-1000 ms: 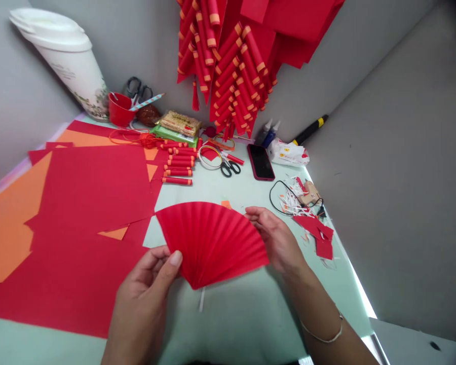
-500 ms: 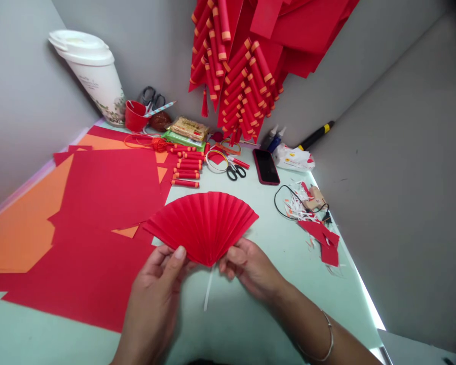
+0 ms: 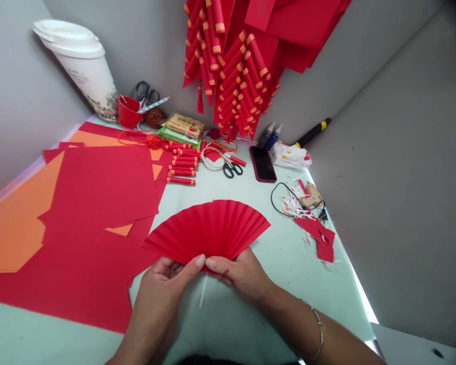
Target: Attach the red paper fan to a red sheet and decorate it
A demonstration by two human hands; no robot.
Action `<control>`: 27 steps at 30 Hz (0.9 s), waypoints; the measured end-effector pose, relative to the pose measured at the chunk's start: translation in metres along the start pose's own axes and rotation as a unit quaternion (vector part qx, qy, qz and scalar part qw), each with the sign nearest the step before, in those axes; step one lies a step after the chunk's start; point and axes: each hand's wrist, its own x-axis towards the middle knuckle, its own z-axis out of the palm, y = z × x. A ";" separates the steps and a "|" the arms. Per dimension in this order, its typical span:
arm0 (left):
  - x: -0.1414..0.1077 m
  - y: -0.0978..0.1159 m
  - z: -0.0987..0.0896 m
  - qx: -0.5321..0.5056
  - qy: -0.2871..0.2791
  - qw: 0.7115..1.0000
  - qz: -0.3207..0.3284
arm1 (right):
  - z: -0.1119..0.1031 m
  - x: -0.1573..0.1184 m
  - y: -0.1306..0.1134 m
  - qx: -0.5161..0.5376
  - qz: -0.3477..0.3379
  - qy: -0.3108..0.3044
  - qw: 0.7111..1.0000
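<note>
A pleated red paper fan (image 3: 213, 225) is spread wide above the table, its narrow end toward me. My left hand (image 3: 171, 286) is closed on the fan's lower left part, thumb on top near the narrow end. From the other side my right hand (image 3: 245, 276) pinches it too, its thumb almost meeting the left thumb. The fingers beneath the paper are mostly hidden. A thin white strip (image 3: 202, 291) shows just below the fan's point, between the hands; I cannot tell whether it is attached.
Red paper sheets (image 3: 95, 192) and orange paper (image 3: 19, 223) cover the left side. Behind the fan lie red paper rolls (image 3: 182, 172), scissors (image 3: 232, 169) and a phone (image 3: 263, 164). Paper scraps (image 3: 319, 235) and a glue gun (image 3: 312, 195) sit right. A white cup (image 3: 78, 71) stands at the back left.
Both hands have moved inward, thumbs now nearly together over the fan's narrow end. The fan is spread a little wider and sits slightly lower in view.
</note>
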 end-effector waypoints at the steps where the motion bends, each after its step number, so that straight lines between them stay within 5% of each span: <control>1: 0.000 0.000 0.000 0.002 0.000 1.000 -0.001 | 0.001 0.000 0.000 -0.003 -0.004 0.008 1.000; 10: 0.003 -0.003 -0.003 0.061 0.013 0.998 0.010 | -0.003 0.001 0.002 -0.035 0.018 0.032 0.999; 27: -0.017 0.020 0.002 0.185 0.033 0.978 0.096 | -0.008 0.003 0.009 0.095 0.025 -0.032 0.995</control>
